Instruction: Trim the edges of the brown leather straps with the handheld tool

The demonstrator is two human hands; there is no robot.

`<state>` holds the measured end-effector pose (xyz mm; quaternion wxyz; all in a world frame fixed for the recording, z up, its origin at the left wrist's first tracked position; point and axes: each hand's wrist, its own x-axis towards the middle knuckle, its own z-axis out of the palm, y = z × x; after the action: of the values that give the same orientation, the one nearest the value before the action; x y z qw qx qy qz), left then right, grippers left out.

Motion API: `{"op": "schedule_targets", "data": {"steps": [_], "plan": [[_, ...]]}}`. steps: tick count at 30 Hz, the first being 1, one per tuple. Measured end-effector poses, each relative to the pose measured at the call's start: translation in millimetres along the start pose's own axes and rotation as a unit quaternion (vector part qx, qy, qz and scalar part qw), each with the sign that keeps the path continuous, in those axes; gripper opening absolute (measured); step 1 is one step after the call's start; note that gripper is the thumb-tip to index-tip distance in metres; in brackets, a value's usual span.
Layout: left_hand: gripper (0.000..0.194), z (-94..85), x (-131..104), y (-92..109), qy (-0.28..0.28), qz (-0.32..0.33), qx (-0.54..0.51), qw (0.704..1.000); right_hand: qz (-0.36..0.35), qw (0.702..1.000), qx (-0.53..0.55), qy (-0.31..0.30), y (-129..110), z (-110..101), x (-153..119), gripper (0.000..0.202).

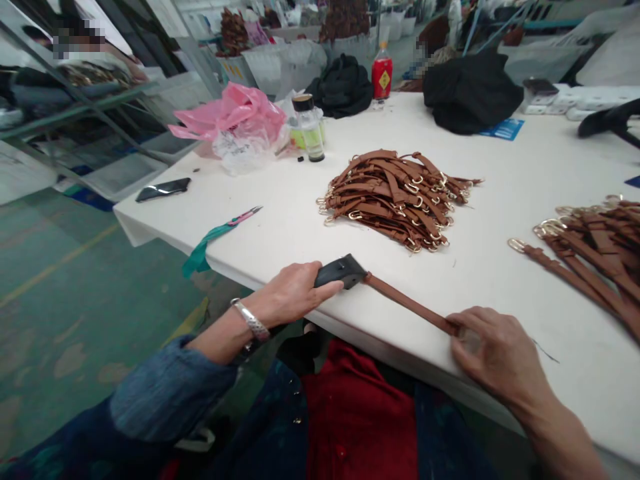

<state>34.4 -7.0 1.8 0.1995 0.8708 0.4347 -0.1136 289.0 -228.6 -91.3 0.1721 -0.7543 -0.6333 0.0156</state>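
My left hand is wrapped round a black hand-held tool, shaped like an electric hair clipper. Its wide head meets one end of a narrow brown strap, which looks like leather. The other end is pinched in the fingers of my right hand, and the strap runs fairly straight between the two hands above the table's front edge. Beyond them lies a heap of similar brown straps with gold-coloured metal clasps. A second pile of straps reaches the right border of the view.
On the white table lie pink-handled scissors or snips with green cloth and a phone. Further back are a pink plastic bag, a clear jar, a red bottle and a black cloth bundle.
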Motion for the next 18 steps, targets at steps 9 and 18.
{"op": "schedule_targets", "data": {"steps": [9, 18], "plan": [[0.049, -0.4, -24, -13, -0.011, 0.013, -0.023, 1.0, -0.034, 0.998, 0.058, 0.004, 13, -8, 16, 0.036], [0.049, 12.1, -40, -12, -0.063, 0.067, 0.017, 0.996, -0.101, 0.953, 0.283, -0.031, -62, 36, 56, 0.024]]}}
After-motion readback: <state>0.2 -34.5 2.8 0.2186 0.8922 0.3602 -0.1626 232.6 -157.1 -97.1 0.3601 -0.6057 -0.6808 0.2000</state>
